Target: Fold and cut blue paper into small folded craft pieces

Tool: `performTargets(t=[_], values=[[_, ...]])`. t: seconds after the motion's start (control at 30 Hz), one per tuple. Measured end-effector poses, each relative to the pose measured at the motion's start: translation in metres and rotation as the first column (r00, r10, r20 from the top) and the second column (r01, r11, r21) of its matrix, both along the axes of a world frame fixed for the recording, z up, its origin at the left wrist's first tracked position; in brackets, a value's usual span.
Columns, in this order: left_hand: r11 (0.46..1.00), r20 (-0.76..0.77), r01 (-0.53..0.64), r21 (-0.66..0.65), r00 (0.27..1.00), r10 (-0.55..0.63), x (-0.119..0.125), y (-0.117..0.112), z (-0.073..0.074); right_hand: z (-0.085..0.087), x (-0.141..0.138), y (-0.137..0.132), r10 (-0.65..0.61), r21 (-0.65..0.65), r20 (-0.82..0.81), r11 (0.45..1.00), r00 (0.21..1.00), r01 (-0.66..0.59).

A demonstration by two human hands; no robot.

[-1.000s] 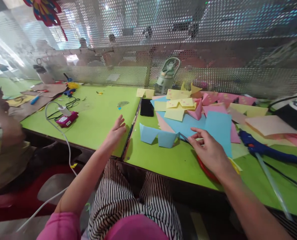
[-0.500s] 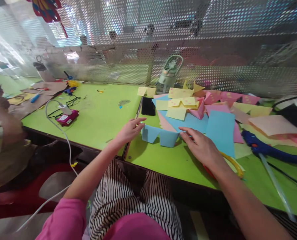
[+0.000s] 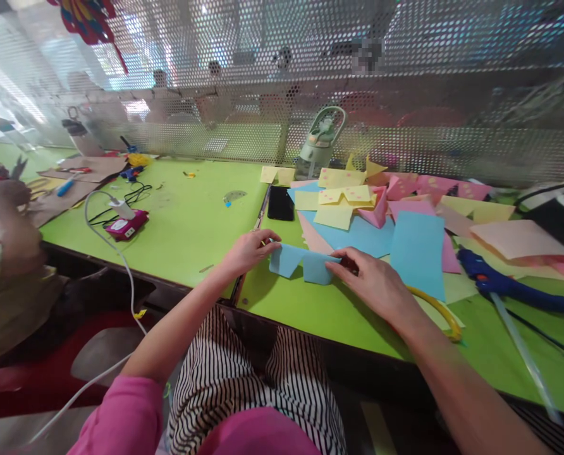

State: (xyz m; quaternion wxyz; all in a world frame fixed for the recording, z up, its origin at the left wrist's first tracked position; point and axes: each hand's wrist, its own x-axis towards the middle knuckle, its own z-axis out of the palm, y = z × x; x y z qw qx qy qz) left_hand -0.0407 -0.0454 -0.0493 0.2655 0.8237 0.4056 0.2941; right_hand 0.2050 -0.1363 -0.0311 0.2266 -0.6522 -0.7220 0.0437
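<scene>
A folded blue paper cutout (image 3: pixel 316 268), shaped like a pair of glasses with a notch in its lower edge, stands on the green table in front of me. My left hand (image 3: pixel 252 251) pinches its left end between thumb and fingers. At its right end, my right hand (image 3: pixel 368 273) grips the paper the same way. Just beyond the cutout lie a pink paper strip and a large blue sheet (image 3: pixel 353 232). A blue paper rectangle (image 3: pixel 417 253) rests to the right of my right hand. Scissors with a yellow handle (image 3: pixel 446 316) lie partly hidden under my right forearm.
A black phone (image 3: pixel 281 203) and a green bottle (image 3: pixel 316 148) stand behind the cutout. Yellow paper glasses (image 3: pixel 344 194) top a paper pile. At right lies a blue glue gun (image 3: pixel 514 281); at left, a pink power adapter (image 3: pixel 128 225). Another person's hand (image 3: pixel 2 186) holds scissors at far left.
Both hands have closed on the ends of the blue paper cutout, my right hand moving slightly left. At far left, the other person's hand has shifted and scissors now show there.
</scene>
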Motion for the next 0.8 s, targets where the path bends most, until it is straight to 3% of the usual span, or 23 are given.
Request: performTargets(t=[0.1, 0.2, 0.33, 0.37, 0.43, 0.5, 0.53, 0.63, 0.8], values=[[0.997, 0.003, 0.011, 0.080, 1.000, -0.011, -0.003, -0.010, 0.005, 0.002, -0.005, -0.009, 0.036, 0.062, 0.012, 0.997, 0.999, -0.037], [0.980, 0.001, 0.025, 0.196, 1.000, -0.025, -0.008, -0.030, 0.006, 0.001, -0.010, -0.024, 0.115, 0.250, 0.099, 0.959, 0.988, -0.137], [0.937, -0.030, 0.073, 0.342, 0.997, -0.067, -0.018, -0.063, -0.009, -0.013, -0.012, -0.046, 0.147, 0.423, 0.243, 0.874, 0.959, -0.241], [0.912, -0.059, 0.102, 0.397, 0.995, -0.085, -0.021, -0.072, -0.015, -0.018, -0.012, -0.051, 0.158, 0.431, 0.264, 0.863, 0.951, -0.263], [0.790, -0.187, 0.175, 0.587, 0.979, -0.077, -0.027, -0.087, -0.026, -0.027, -0.009, -0.060, 0.218, 0.415, 0.318, 0.843, 0.923, -0.342], [0.703, -0.298, 0.249, 0.666, 0.953, -0.055, -0.032, -0.098, -0.032, -0.034, -0.006, -0.068, 0.295, 0.361, 0.383, 0.824, 0.875, -0.436], [0.685, -0.340, 0.282, 0.672, 0.939, -0.052, -0.034, -0.102, -0.034, -0.036, -0.005, -0.071, 0.325, 0.332, 0.409, 0.817, 0.853, -0.471], [0.678, -0.414, 0.357, 0.643, 0.906, -0.084, -0.036, -0.108, -0.035, -0.039, -0.003, -0.076, 0.368, 0.261, 0.413, 0.829, 0.833, -0.495], [0.707, -0.399, 0.357, 0.610, 0.910, -0.115, -0.030, -0.108, -0.037, -0.040, -0.001, -0.077, 0.399, 0.221, 0.376, 0.838, 0.836, -0.499]])
